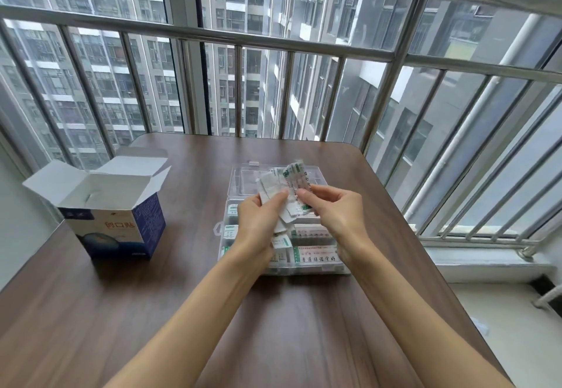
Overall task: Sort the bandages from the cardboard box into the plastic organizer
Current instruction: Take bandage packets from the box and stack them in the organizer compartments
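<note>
At the left of the desk (91,311) stands the cardboard box (112,220), flaps up and open at the top; little shows inside it beyond a pale lining, so how many bandages remain there cannot be told. To its right, well apart from it, the plastic organizer (331,267) lies with its clear lid (243,180) folded back toward the window railing (273,43), and several of its compartments already hold white-and-green packets. Above the organizer the left hand (258,220) grips a loose, fanned bundle of bandages (282,186), its fingers (278,197) curled round the lower part of the bundle with the thumb pressed on top. The right hand (331,208) meets the same bundle from the other side, thumb and forefinger pinching the edge of one or more packets, seemingly to peel them off for sorting. The chief risk lies in that fan: the packets are thin, slick and unevenly stacked, so a pull by the right hand could drag neighbours along and spill them over the compartments, mixing kinds already separated, or onto the desk. A looser hold by the left hand would do the same. Packets jutting up at the top of the bundle look the least secured. The hands also hide the middle compartments, so a packet could land in the wrong one unnoticed.
</note>
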`<state>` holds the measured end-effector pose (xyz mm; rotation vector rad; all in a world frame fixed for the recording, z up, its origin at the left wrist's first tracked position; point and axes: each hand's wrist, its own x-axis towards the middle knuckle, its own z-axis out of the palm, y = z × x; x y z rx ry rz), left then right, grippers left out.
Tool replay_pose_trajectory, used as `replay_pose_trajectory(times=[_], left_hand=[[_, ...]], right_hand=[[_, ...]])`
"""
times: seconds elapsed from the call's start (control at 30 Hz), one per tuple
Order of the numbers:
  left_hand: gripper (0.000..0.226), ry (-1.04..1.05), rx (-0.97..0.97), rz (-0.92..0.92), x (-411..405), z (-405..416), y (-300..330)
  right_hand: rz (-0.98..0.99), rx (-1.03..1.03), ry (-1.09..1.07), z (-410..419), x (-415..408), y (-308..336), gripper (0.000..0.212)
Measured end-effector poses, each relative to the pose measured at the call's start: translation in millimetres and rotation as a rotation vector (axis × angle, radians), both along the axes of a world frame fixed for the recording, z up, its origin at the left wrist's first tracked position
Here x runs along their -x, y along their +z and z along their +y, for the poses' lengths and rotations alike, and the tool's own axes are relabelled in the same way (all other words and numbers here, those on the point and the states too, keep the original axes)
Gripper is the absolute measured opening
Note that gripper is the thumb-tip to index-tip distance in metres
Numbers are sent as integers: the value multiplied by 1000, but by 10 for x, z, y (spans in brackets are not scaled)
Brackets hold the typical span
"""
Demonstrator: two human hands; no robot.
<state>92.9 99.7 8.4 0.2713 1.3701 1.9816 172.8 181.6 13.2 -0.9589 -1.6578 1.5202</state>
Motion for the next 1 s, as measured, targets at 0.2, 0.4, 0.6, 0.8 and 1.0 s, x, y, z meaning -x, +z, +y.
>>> replay_pose_trajectory(times=[0.2,0.4,0.6,0.8,1.0], left_hand=[[9,138,107,163,520,-355,31],[24,188,107,131,831,-719,-103],[37,192,80,138,854,-786,-216],[38,167,79,7,860,-772,-211],[32,80,27,-139,813,-770,-176]], right_hand=[[-131,-49,285,130,35,113,17],[-514,-477,592,-38,313,165,21],[-663,-663,634,-213,441,-11,26],[-719,-889,553,-279,388,-56,29],[-739,-1073,559,-263,384,-82,29]])
